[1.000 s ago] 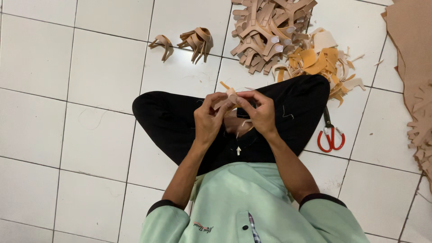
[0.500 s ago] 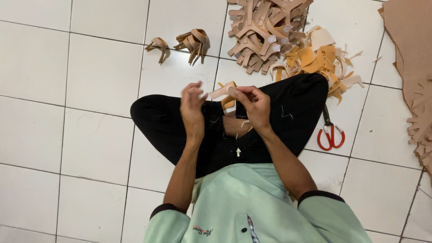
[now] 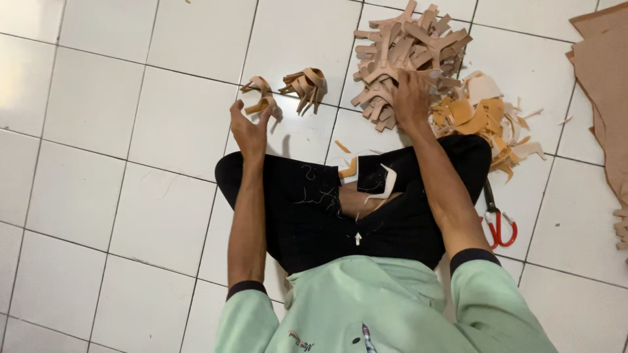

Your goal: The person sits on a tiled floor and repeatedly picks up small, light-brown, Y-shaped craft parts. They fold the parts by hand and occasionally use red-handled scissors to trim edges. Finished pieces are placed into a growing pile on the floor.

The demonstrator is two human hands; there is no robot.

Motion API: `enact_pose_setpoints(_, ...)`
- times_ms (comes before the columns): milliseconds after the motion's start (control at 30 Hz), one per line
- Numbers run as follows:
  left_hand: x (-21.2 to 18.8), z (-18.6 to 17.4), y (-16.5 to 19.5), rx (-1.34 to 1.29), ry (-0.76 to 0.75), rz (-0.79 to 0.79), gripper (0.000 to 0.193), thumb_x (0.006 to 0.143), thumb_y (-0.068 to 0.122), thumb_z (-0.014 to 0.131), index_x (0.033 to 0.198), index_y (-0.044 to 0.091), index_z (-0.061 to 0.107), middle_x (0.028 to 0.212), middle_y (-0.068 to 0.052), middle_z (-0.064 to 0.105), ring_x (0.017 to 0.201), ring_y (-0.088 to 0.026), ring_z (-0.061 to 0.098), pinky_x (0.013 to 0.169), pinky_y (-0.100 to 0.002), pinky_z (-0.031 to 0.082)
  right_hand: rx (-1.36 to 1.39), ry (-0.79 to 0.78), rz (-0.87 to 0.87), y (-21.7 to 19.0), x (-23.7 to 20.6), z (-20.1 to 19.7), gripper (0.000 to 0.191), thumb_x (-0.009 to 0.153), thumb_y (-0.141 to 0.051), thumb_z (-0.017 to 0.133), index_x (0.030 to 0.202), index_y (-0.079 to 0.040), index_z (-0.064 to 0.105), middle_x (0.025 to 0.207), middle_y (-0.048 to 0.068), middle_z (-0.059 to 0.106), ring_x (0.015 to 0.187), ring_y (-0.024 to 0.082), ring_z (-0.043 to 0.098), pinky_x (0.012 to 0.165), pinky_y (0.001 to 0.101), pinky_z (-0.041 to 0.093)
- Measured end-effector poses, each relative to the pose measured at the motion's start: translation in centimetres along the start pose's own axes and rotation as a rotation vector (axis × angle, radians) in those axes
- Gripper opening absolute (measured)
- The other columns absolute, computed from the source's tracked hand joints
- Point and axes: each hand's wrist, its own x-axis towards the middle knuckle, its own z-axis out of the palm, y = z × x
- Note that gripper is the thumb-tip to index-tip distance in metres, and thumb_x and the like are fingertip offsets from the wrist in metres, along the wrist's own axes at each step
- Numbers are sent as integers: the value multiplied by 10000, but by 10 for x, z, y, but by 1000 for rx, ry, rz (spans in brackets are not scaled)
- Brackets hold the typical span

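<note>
Both hands have left the lap, where half a second ago they worked together on a small tan piece, and now reach out to opposite sides over the floor. On the left, the left hand (image 3: 250, 131) stretches forward with its fingers spread and loosely curled, the fingertips touching a small folded tan strap piece (image 3: 260, 95) that lies on the white tile; whether it grips the piece or only touches it cannot be told. On the right, the right hand (image 3: 411, 99) rests palm down on the near edge of the big pile of tan cut-outs (image 3: 405, 55), fingers bent into the pieces; a firm hold on any one piece cannot be made out.

Just right of the strap piece sits a second small bundle of folded straps (image 3: 306, 84), apart from the left hand. Beside the big pile, toward the right, lies a heap of orange and cream offcuts (image 3: 484, 117). A few loose scraps (image 3: 383, 183) rest on the black trousers (image 3: 307, 209) in the lap. Red-handled scissors (image 3: 499, 222) lie on the tile floor (image 3: 118, 170) by the right forearm. Sheets of tan material (image 3: 605, 98) run along the right edge of the view.
</note>
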Motion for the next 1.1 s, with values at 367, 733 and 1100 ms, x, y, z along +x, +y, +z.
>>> enact_pose_setpoints(367, -109, 38, 75, -818, -858, -702, 475, 1036, 448, 436, 1248, 64, 619, 817, -128, 738, 692, -186, 722, 642, -289, 621, 1184, -202, 385, -80, -67, -66, 172, 977, -74, 677, 1135, -20, 634, 1045, 69, 663, 974, 161, 630, 914, 352, 534)
enact_pose_setpoints(733, -168, 1, 106, -1245, -718, -1009, 398, 1025, 275, 593, 1268, -38, 636, 1036, -72, 730, 885, -108, 708, 776, -221, 605, 1610, -165, 173, -153, -126, -80, 150, 1050, -44, 561, 1176, -7, 490, 1026, 97, 623, 1228, 304, 651, 1247, 507, 432)
enact_pose_setpoints(1100, -212, 33, 93, -1748, -596, -1165, 72, 1104, 87, 633, 1141, 26, 644, 885, -48, 723, 724, -87, 717, 607, -144, 584, 1977, -27, 210, -168, -125, -159, 1029, 894, -820, 415, 1502, 10, 392, 983, 14, 428, 879, 132, 382, 898, 279, 373)
